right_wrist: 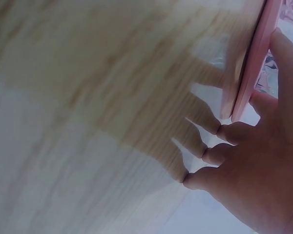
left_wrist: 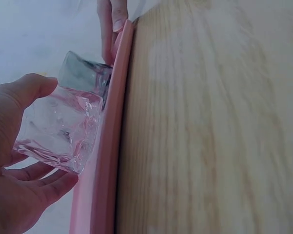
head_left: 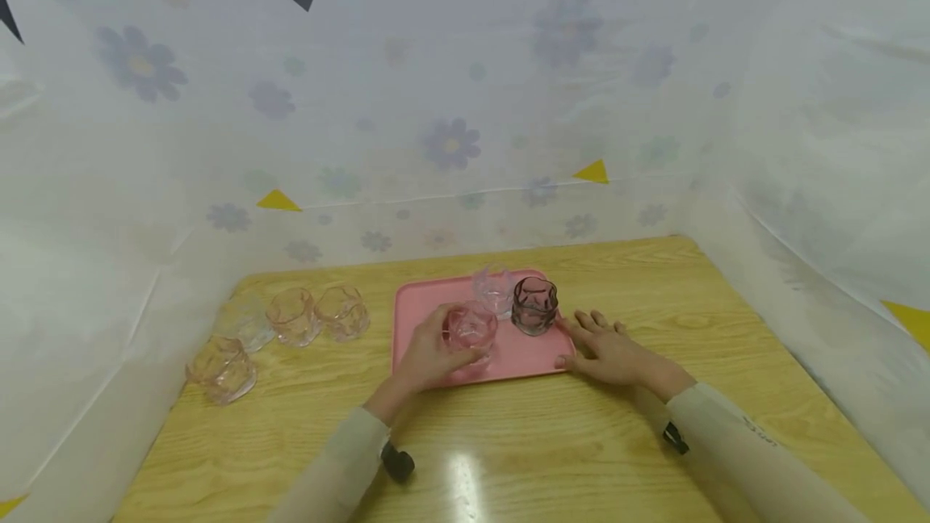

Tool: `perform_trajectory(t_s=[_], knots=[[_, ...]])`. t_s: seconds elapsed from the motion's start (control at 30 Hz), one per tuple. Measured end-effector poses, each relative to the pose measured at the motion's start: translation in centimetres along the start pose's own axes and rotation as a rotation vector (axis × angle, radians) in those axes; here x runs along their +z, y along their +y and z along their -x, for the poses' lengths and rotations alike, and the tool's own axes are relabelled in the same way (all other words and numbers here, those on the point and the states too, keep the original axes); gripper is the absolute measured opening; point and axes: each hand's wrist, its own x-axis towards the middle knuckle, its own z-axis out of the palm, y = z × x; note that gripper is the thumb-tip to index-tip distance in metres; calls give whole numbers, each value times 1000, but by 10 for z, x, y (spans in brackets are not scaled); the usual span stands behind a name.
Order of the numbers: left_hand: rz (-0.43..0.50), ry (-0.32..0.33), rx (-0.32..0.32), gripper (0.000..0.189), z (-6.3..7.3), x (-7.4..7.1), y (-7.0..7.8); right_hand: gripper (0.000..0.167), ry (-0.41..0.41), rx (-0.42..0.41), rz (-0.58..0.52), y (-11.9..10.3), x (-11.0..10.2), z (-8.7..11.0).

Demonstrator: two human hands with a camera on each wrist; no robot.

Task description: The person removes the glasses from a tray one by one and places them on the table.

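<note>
On the pink tray (head_left: 423, 294), my left hand (head_left: 427, 355) grips a wavy-sided glass cup (head_left: 472, 329), thumb on the near side and fingers round the far side. In the left wrist view this glass cup (left_wrist: 61, 129) is transparent and stands close by the tray's raised rim (left_wrist: 112, 131). Behind it on the tray are a clear glass cup (head_left: 495, 287) and a dark grey glass cup (head_left: 535, 309). My right hand (head_left: 609, 353) lies at the tray's right end, fingers spread; its thumb and index finger touch the rim and the other fingertips rest on the table.
Left of the tray, several similar glass cups stand on the wooden table (head_left: 567, 434): an amber one (head_left: 221, 370) nearest, a clear one (head_left: 250, 323) and pinkish ones (head_left: 343, 313) farther back. White flower-patterned sheeting (head_left: 392, 103) hangs behind and on both sides.
</note>
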Motion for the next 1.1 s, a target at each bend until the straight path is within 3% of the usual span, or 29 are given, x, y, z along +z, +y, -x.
perform_trajectory(t_s=[0.13,0.37,0.53,0.77,1.1], knots=[[2,30,-5,75,7,-14,-3,83,0,1,0,-1,1,1],[53,87,-95,71,22,-42,-7,83,2,0,12,0,0,2],[38,123,-130,75,34,-62,-16,82,0,-9,18,-1,-1,1],[29,160,-119,79,50,-87,-24,82,12,-11,23,3,2,0],[-16,233,-153,77,75,-114,-37,81,19,-17,36,4,1,-1]])
